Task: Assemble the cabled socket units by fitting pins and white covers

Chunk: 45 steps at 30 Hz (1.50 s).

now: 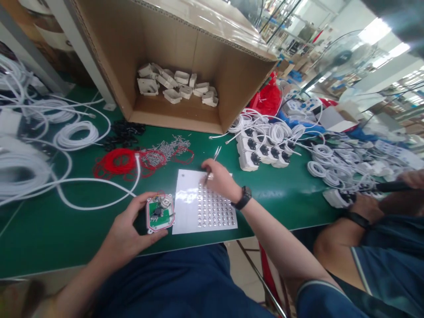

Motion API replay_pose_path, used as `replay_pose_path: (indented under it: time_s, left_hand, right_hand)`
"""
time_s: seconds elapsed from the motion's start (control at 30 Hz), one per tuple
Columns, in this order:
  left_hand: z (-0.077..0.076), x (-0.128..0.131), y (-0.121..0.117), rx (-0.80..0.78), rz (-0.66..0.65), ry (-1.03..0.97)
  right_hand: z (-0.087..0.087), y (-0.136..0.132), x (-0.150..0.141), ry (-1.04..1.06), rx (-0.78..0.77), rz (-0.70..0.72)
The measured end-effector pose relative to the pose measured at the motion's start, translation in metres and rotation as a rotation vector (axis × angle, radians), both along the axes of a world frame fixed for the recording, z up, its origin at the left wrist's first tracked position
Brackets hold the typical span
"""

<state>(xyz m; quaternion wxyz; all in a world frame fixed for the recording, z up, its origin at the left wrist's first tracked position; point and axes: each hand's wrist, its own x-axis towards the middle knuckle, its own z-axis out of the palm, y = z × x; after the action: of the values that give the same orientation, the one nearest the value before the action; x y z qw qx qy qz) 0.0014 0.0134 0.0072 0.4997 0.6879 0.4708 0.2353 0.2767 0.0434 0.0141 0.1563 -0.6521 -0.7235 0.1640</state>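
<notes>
i see left hand (127, 229) gripping the white housing with green board (160, 213) at the table's near edge; right hand (221, 179) pinches tweezers (213, 162) over the dotted sheet (203, 203) beside it.

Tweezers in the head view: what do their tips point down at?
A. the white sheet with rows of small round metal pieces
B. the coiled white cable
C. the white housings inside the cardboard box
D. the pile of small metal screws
A: the right hand holds the tweezers with their tips down on the white sheet of round metal pieces.
</notes>
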Motion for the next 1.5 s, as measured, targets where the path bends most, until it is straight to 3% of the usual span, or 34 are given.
replay_pose_path:
  time_s: [0.1, 0.27, 0.4, 0.6, 0.77, 0.87, 0.97, 1.13, 1.2, 1.33, 1.5]
  left_hand:
    - [0.005, 0.001, -0.001, -0.034, 0.043, -0.025]
    - [0.009, 0.001, 0.0, -0.089, 0.138, -0.113]
    - [0.007, 0.002, 0.0, -0.088, 0.132, -0.112]
    - [0.005, -0.001, 0.001, -0.099, 0.102, -0.09]
    - [-0.001, -0.003, 0.002, -0.064, 0.039, -0.053]
    - [-0.002, -0.003, 0.002, -0.044, 0.036, -0.057]
    - [0.007, -0.007, 0.006, -0.079, 0.009, -0.136]
    - [0.031, -0.007, 0.018, -0.022, -0.36, -0.096]
    - [0.035, 0.003, 0.022, 0.039, -0.407, -0.028]
    - [0.026, 0.024, 0.025, 0.151, -0.339, 0.051]
    - [0.003, 0.019, 0.011, 0.307, -0.362, 0.088]
  right_hand:
    - [-0.002, -0.007, 0.003, 0.199, 0.083, -0.003]
    - [0.012, -0.032, 0.021, 0.415, 0.14, 0.215]
    - [0.021, -0.037, 0.029, 0.377, 0.055, 0.312]
    - [0.021, -0.009, 0.024, 0.203, -0.096, 0.385]
    - [0.026, -0.012, 0.018, 0.132, -0.107, 0.438]
    - [0.027, -0.026, 0.015, 0.157, -0.017, 0.402]
    - [0.029, -0.034, 0.012, 0.292, 0.036, 0.278]
    - [0.042, -0.029, 0.005, 0.316, -0.015, 0.126]
    - [0.046, -0.026, -0.001, 0.224, -0.04, 0.125]
    - [0.053, -0.024, -0.006, 0.132, -0.062, 0.208]
    - [0.065, -0.011, 0.016, -0.137, 0.238, 0.054]
